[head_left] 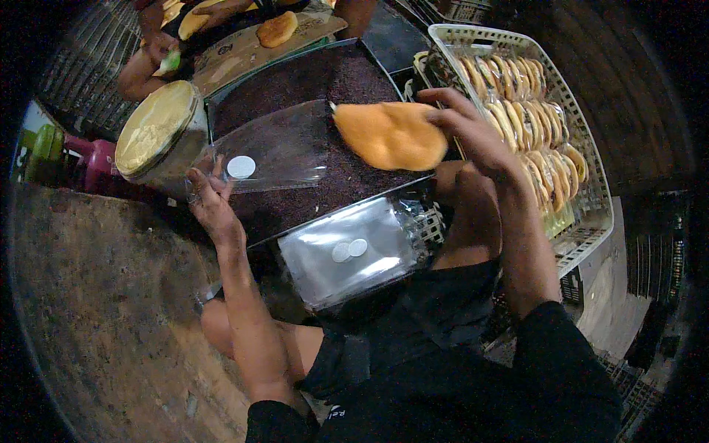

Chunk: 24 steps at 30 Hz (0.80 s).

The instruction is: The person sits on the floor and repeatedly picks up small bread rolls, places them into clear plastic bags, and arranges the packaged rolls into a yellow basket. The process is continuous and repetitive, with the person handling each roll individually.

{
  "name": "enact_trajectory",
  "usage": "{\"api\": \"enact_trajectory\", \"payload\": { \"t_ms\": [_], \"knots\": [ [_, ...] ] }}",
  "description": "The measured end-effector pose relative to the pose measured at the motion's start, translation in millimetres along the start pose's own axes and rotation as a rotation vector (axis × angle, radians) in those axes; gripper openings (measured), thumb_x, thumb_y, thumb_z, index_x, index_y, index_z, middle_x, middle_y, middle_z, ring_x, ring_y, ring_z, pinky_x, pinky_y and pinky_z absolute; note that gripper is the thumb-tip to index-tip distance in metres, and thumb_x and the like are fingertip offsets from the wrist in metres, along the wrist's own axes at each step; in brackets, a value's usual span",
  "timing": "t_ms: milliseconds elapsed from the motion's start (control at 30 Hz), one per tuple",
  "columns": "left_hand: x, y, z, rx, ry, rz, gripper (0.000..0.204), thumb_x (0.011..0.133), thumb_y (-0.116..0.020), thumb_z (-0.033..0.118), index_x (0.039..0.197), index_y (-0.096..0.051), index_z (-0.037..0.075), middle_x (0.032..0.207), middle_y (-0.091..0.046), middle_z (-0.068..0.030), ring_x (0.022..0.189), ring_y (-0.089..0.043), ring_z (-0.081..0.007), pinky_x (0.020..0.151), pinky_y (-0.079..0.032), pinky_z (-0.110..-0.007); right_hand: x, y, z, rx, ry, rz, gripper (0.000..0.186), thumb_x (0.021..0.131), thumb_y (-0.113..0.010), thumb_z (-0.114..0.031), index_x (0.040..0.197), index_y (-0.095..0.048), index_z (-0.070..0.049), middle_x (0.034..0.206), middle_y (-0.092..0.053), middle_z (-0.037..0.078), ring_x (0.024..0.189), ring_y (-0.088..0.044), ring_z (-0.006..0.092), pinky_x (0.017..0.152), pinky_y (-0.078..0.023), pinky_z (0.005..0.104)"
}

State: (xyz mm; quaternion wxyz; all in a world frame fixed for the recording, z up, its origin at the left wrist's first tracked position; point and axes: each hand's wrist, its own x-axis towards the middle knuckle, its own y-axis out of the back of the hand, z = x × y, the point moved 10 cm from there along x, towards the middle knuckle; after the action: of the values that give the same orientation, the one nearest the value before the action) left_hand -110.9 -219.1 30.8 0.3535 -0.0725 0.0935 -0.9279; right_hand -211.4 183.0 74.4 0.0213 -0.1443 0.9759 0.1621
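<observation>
Above a dark tray, a flat orange bun is being slipped toward a clear plastic bag.

Over the dark tray [310, 81], the orange bun [390, 134] is pinched by the closed right hand [465, 129], its tip at the bag's mouth. The clear plastic bag [273, 151] is gripped at its corner by the left hand [210, 198]. A white basket [591, 199] of packed buns is seen alongside, and a stack of empty bags [347, 251] is laid below.
</observation>
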Motion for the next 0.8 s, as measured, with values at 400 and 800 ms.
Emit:
{"api": "enact_trajectory", "payload": {
  "t_ms": [400, 800],
  "knots": [
    [-81, -91, -17, -0.213, 0.178, -0.495, 0.073, 0.098, -0.052, 0.045, 0.152, -0.021, 0.007, 0.14, -0.047, -0.0191, 0.122, -0.055, -0.0277, 0.097, -0.051, -0.046, -3, -75, -11, 0.263, -0.076, -0.186, 0.043, 0.092, -0.063, -0.03, 0.127, -0.055, -0.006, 0.117, -0.06, 0.007, 0.113, -0.052, 0.0175, 0.102, -0.036, 0.0307],
    [-83, -73, -35, -0.323, 0.387, -0.379, 0.045, 0.092, -0.069, 0.016, 0.128, -0.045, 0.004, 0.123, -0.06, -0.0105, 0.111, -0.063, -0.0225, 0.093, -0.055, -0.041, -10, -102, -10, 0.312, -0.005, 0.034, 0.05, 0.091, -0.066, -0.025, 0.13, -0.049, 0.002, 0.097, -0.064, 0.011, 0.088, -0.06, 0.0144, 0.077, -0.049, 0.0273]
  ]
}}
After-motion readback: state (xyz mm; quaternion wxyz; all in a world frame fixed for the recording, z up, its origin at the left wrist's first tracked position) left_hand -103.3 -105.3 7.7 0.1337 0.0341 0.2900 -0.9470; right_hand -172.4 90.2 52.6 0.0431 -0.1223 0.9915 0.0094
